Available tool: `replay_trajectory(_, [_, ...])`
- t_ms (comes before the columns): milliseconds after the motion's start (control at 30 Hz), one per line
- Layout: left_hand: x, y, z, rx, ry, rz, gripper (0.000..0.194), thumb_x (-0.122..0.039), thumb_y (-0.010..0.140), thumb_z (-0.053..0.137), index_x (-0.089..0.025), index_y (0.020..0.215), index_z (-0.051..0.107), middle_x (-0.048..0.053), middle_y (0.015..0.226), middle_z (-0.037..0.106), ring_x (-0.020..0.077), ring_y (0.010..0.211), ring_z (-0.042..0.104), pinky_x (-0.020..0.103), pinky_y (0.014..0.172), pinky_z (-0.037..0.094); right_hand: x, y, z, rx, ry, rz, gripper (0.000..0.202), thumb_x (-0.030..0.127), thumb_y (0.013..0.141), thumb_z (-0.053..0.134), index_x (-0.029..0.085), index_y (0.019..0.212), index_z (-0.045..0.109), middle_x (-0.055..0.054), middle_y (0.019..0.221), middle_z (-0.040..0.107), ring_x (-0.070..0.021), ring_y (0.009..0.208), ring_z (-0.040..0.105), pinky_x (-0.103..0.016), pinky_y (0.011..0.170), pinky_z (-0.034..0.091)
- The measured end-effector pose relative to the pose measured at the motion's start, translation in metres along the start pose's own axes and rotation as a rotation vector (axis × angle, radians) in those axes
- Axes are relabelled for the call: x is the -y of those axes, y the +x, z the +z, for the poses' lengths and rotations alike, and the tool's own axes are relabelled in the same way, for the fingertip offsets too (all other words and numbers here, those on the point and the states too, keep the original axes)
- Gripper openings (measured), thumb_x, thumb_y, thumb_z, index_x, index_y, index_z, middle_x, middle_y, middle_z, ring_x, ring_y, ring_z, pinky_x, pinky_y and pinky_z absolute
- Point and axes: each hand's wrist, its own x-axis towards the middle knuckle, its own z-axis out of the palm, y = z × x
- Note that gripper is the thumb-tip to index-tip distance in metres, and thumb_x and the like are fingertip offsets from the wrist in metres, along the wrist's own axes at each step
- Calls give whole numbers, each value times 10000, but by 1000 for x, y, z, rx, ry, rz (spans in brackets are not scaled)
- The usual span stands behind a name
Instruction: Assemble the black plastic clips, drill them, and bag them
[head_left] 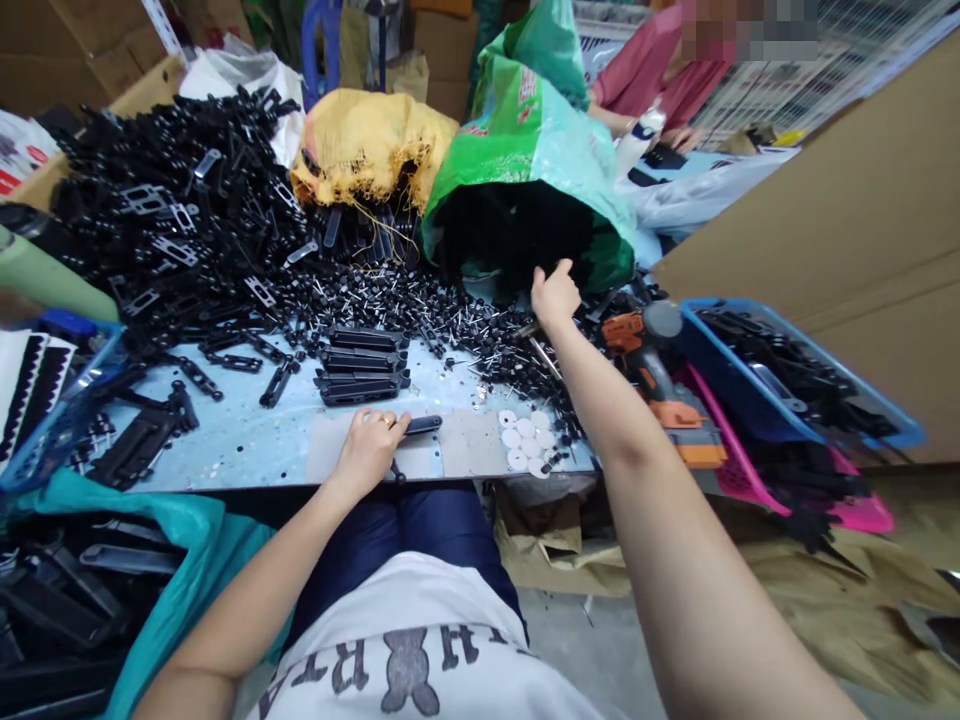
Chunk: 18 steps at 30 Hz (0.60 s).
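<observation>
My left hand (369,447) is closed on a slim black plastic part (424,426) at the front edge of the table. A short dark piece sticks out below that hand. My right hand (556,294) is stretched forward to the mouth of a green woven bag (517,150), its thumb and forefinger apart and nothing visible between them. Its other fingers are mostly hidden. Dark contents fill the shadowed bag. Several long black parts (364,365) lie stacked beyond my left hand. White round discs (527,440) lie to its right.
A large heap of black parts (202,200) covers the left back. Small black-headed pins (420,310) spread across the middle. An orange cordless drill (652,370) lies near a blue basket (810,370) and a pink basket (757,480). Across the table sits another person in a pink sleeve (637,65).
</observation>
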Motion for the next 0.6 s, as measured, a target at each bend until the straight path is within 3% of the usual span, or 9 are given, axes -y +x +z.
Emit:
replay_trajectory(100, [1, -5, -1, -22, 56, -23, 313, -173, 884, 436, -143, 1180, 536, 96, 888, 617, 210, 819, 552, 372, 772, 407, 5, 37, 6, -12, -61, 179, 621, 373, 883, 465, 29, 1365, 276, -255, 1133, 521, -325, 1081, 524, -434, 850, 444])
replay_trajectory(233, [4, -11, -2, -15, 81, 1, 309, -156, 879, 450, -142, 1175, 539, 79, 875, 611, 195, 812, 543, 361, 804, 398, -1, 66, 11, 109, 55, 353, 869, 296, 764, 649, -27, 1401, 154, -279, 1110, 526, -314, 1053, 546, -415, 847, 444])
replay_trajectory(333, [8, -16, -4, 2, 78, -19, 310, -160, 891, 426, -144, 1181, 532, 81, 878, 604, 199, 826, 541, 354, 795, 403, -11, 70, 11, 100, 229, 401, 762, 218, 753, 642, -90, 1329, 248, -264, 1048, 553, -260, 1008, 559, -370, 839, 437])
replay_trajectory(467, [9, -18, -3, 78, 39, -75, 315, -190, 894, 428, -146, 1192, 519, 93, 917, 599, 224, 876, 537, 374, 796, 410, -19, 36, 9, 60, 306, 284, 428, 280, 856, 491, 6, 1181, 441, -170, 1048, 563, -144, 913, 560, -250, 770, 439])
replay_trajectory(533, [7, -14, 1, 121, -30, -77, 340, -239, 886, 458, -148, 1211, 497, 102, 985, 590, 233, 923, 529, 376, 810, 417, -22, -3, 1, 127, 402, 73, 346, 289, 877, 449, 63, 1138, 473, -103, 960, 592, -111, 771, 565, -227, 688, 445])
replay_trajectory(600, [3, -8, 6, 147, -108, -62, 358, -272, 888, 458, -158, 1227, 476, 104, 1051, 573, 230, 975, 517, 366, 832, 420, -25, -55, -14, 296, 497, -247, 339, 330, 875, 457, 106, 1129, 480, -64, 878, 606, -113, 666, 557, -238, 626, 443])
